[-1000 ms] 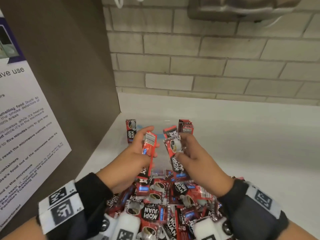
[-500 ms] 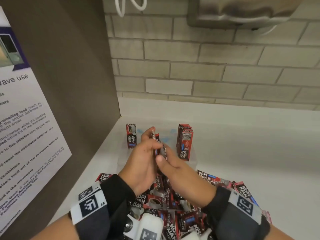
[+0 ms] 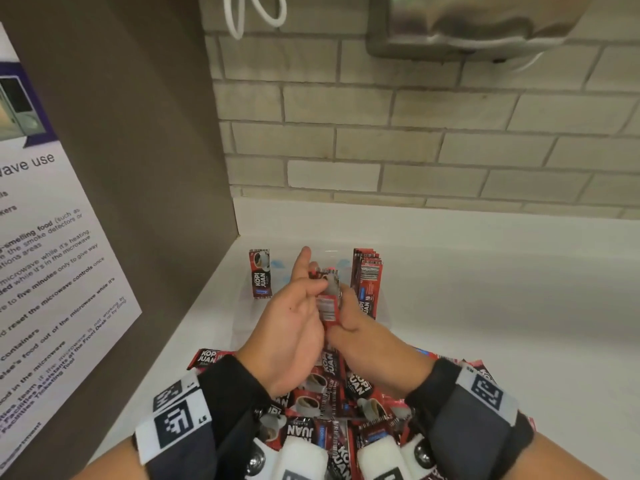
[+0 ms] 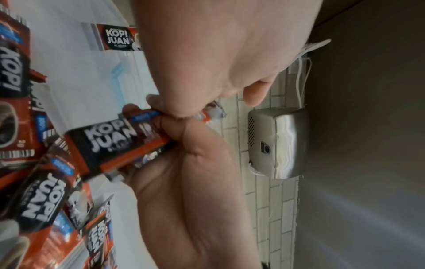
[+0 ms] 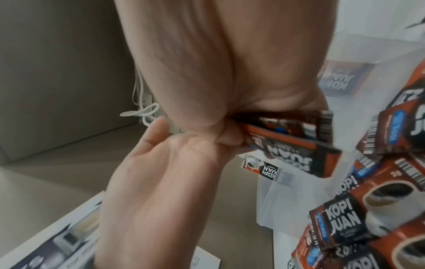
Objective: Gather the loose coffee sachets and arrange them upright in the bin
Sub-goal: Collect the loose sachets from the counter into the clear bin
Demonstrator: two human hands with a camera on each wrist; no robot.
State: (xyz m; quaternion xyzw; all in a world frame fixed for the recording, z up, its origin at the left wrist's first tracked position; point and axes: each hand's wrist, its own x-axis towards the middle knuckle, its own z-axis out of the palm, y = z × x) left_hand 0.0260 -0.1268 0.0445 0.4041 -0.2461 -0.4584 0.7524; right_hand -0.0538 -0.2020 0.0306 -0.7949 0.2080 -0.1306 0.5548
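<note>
Both hands meet over a clear plastic bin (image 3: 277,268) on the white counter. My left hand (image 3: 311,289) and right hand (image 3: 346,317) pinch a small bundle of red-and-black coffee sachets (image 3: 327,306) between them, held upright; the left index finger sticks out straight. The bundle (image 4: 110,142) shows in the left wrist view and again (image 5: 287,145) in the right wrist view. Inside the bin one sachet (image 3: 260,273) stands at the left wall and a row of sachets (image 3: 369,278) stands at the right. A pile of loose sachets (image 3: 325,403) lies under my wrists.
A brown side panel with a microwave notice (image 3: 52,271) closes off the left. A brick wall (image 3: 415,150) runs behind, with a steel wall unit (image 3: 467,26) and a white cable (image 3: 256,12) above. White counter (image 3: 502,323) stretches to the right.
A second ago each hand held its own sachet, apart. The hands have come together and now hold the sachets as one bundle over the bin.
</note>
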